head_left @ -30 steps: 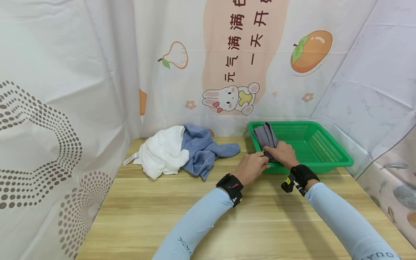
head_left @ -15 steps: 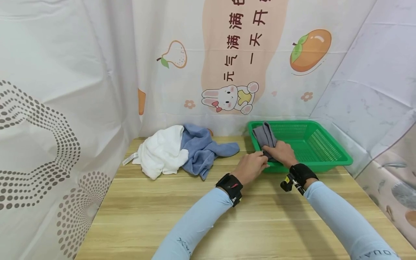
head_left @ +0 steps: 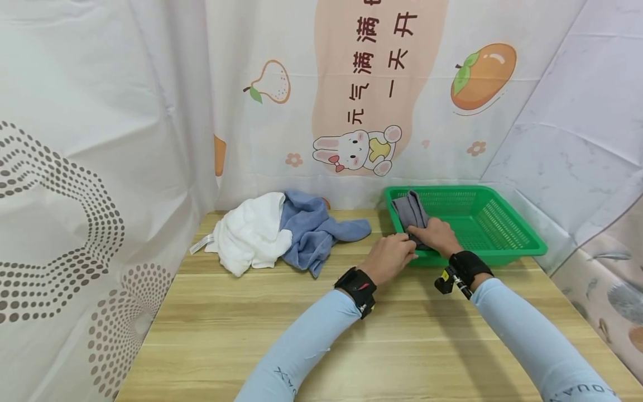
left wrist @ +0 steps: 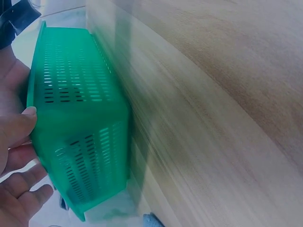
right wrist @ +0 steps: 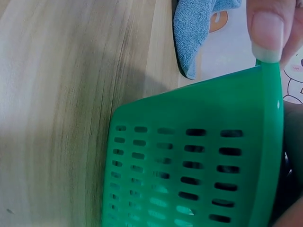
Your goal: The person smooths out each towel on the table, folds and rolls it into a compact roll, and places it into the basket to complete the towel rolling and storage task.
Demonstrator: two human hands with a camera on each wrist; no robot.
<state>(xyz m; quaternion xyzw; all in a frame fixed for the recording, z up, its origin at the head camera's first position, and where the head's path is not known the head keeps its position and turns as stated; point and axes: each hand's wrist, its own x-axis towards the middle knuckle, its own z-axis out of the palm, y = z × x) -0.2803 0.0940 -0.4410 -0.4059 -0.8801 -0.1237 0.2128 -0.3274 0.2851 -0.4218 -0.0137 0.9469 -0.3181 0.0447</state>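
Note:
A folded grey towel lies along the left side of the green plastic basket. My right hand reaches over the near rim and holds the towel's near end, thumb on top; its other fingers are mostly hidden. At the near left corner, my left hand curls over the rim, close to the towel. The left wrist view shows the left thumb against the rim, with curled fingers beyond it. In the right wrist view, a thumb lies on the basket's corner rim.
A crumpled white towel with a tag and a crumpled blue towel lie side by side at the back left of the wooden table. Printed curtains hang behind and at both sides.

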